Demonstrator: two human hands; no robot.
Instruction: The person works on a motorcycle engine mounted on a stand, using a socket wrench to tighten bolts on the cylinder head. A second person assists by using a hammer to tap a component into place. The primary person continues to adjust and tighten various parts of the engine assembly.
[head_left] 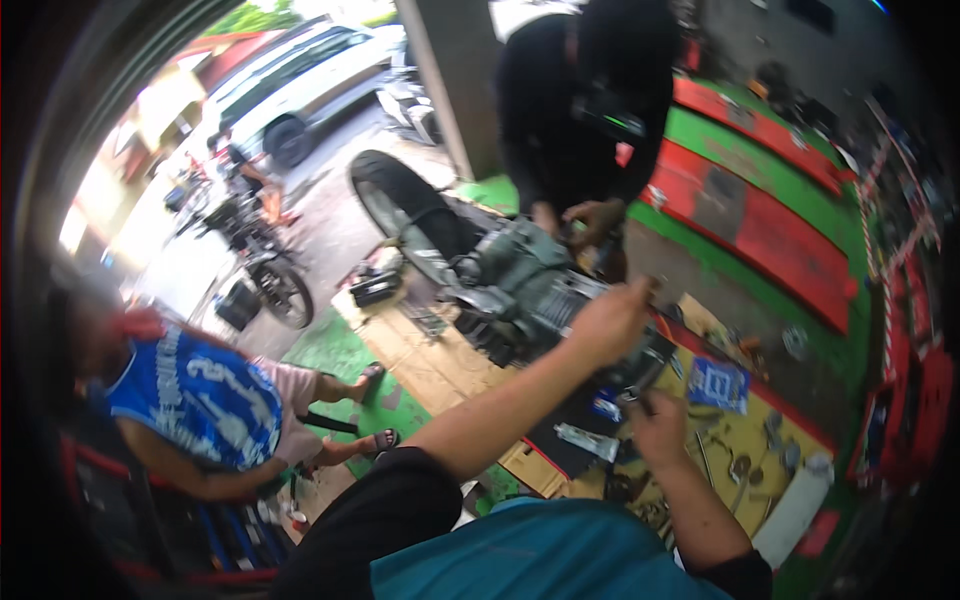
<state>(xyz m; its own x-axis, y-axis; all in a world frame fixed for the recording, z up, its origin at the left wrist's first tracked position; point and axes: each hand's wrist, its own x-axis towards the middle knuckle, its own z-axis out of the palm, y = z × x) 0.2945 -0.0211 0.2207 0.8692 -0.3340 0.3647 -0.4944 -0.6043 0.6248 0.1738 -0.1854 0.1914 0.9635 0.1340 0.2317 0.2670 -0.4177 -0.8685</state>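
A grey motorcycle engine (525,270) lies in front of me, attached to or right beside a wheel with a black tyre (425,200). My left hand (612,325) reaches over the engine's near right end. Its fingers are curled together, and blur hides whatever they hold. Lower down, my right hand (662,428) is closed around a small metal tool (628,395), whose shiny end points toward the engine. A co-worker in dark clothes (590,110) leans over the far side, hands (592,218) at the engine. Near my right hand lie a silver tube (587,440) and a blue packet (718,386).
Loose tools and metal parts (740,465) cover the yellowish board at right. Cardboard (440,375) lies under the engine. A person in a blue jersey (200,400) sits at left. Red and green ramps (750,220) stand behind; a motorcycle (265,255) and white car (300,85) are outside.
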